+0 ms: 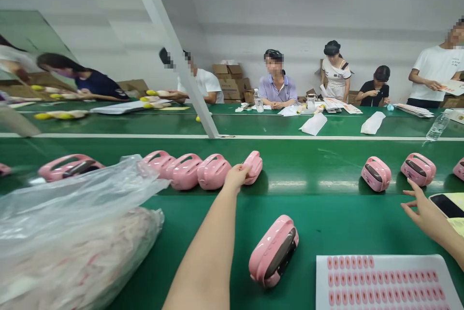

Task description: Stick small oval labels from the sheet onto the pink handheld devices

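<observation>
My left hand (237, 175) reaches forward over the green belt and grips a pink handheld device (254, 166) at the right end of a row of several pink devices (197, 171). Another pink device (274, 250) lies on its side close in front of me. My right hand (422, 208) hovers at the right with fingers spread, holding nothing, near a phone (446, 204) and below two more pink devices (376, 173) (418, 168).
A white sheet of small pink stickers (384, 283) lies at the bottom right. A clear plastic bag (72, 232) fills the lower left. Across the far belt, several people sit or stand with papers, a water bottle (258, 100) and cardboard boxes (228, 80).
</observation>
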Available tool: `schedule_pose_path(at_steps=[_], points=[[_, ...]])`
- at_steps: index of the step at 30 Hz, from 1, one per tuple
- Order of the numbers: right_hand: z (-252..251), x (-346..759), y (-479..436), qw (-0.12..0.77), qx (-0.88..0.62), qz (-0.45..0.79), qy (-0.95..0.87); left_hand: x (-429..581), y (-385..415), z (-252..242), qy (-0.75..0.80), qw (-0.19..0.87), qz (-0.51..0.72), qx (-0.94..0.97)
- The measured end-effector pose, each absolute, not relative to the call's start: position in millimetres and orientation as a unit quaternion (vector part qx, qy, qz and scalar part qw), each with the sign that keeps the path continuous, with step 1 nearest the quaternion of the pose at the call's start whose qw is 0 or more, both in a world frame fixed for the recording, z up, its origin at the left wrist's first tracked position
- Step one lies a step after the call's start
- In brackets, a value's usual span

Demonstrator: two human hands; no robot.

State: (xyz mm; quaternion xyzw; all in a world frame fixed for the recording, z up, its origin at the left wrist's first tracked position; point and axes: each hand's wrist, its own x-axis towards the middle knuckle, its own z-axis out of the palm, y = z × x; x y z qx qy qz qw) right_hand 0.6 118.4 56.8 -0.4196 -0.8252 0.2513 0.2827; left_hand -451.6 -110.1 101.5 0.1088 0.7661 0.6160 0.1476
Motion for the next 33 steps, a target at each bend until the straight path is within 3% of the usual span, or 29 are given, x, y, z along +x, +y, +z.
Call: schedule_pose_path(at_steps=[6, 11, 15, 20, 24, 29, 33], points=[[90.4, -17.3, 61.3, 0.304, -0.345, 0.395, -0.796, -398.2, -106.6, 138.5, 0.776, 0.061, 0.559, 0.287], [128.8, -48.2, 5.9, 0.341, -0.213, 0.499, -0.768, -293.2, -121.0, 164.8, 0.723, -0.052, 0.494, 0.48], [136.0, -47.9, -19.2, 0.353, -0.129, 0.647, -0.663, -194.8, -136.2, 144.5, 0.674, -0.153, 0.445, 0.569], [107.0, -23.5, -33.4, 0.318, -0.181, 0.709, -0.603, -116.8, -136.9, 100.5, 0.652, -0.241, 0.405, 0.594], [86.0, -6.8, -38.5, 0.278, -0.233, 0.735, -0.572, -90.5, -129.1, 79.7, 0.647, -0.252, 0.405, 0.595], [79.8, 11.4, -33.5, 0.304, -0.291, 0.714, -0.56, -65.1, -126.7, 65.6, 0.629, -0.226, 0.438, 0.601], [69.9, 32.7, -16.2, 0.304, -0.299, 0.688, -0.587, -57.8, -141.0, 54.5, 0.55, -0.106, 0.623, 0.546]])
